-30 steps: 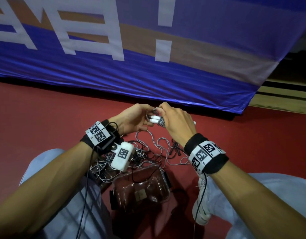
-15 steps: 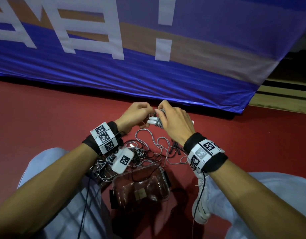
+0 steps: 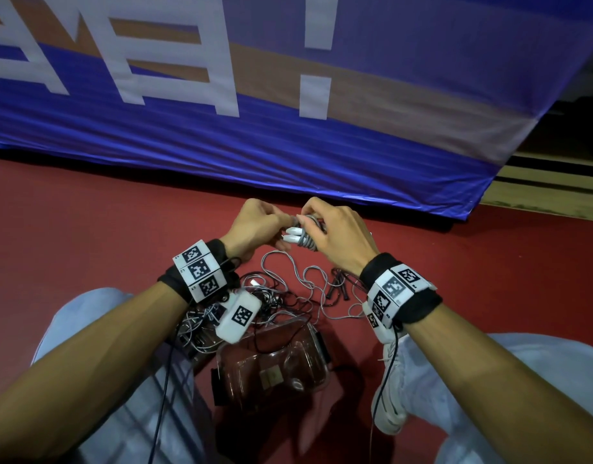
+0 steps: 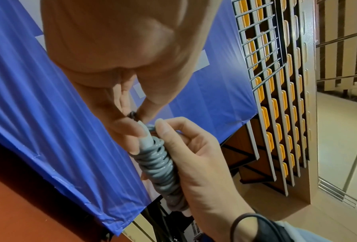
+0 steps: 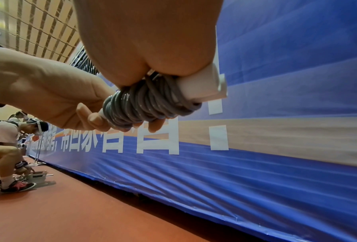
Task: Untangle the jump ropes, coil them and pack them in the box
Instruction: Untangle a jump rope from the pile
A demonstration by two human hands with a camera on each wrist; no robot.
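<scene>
A grey jump rope (image 3: pixel 307 236) with white handles (image 5: pixel 204 85) is wound in tight coils round those handles. My right hand (image 3: pixel 335 237) grips the coiled bundle (image 4: pixel 159 165), fingers curled round it. My left hand (image 3: pixel 258 227) pinches one end of the bundle (image 5: pixel 128 109) between thumb and fingertips. Both hands hover above the red floor. Below them a tangle of grey and black ropes (image 3: pixel 281 293) lies loose on the floor. A clear plastic box (image 3: pixel 275 360) sits between my knees, partly hidden by my left wrist.
A blue banner (image 3: pixel 288 112) hangs close behind my hands. Black rope handles (image 3: pixel 338 289) lie right of the tangle. My white shoe (image 3: pixel 387 393) is right of the box. Another person (image 5: pixel 5 147) crouches far off to the left along the banner.
My left hand has closed in on the bundle's end and its wrist has turned. My right hand keeps its grip with little movement.
</scene>
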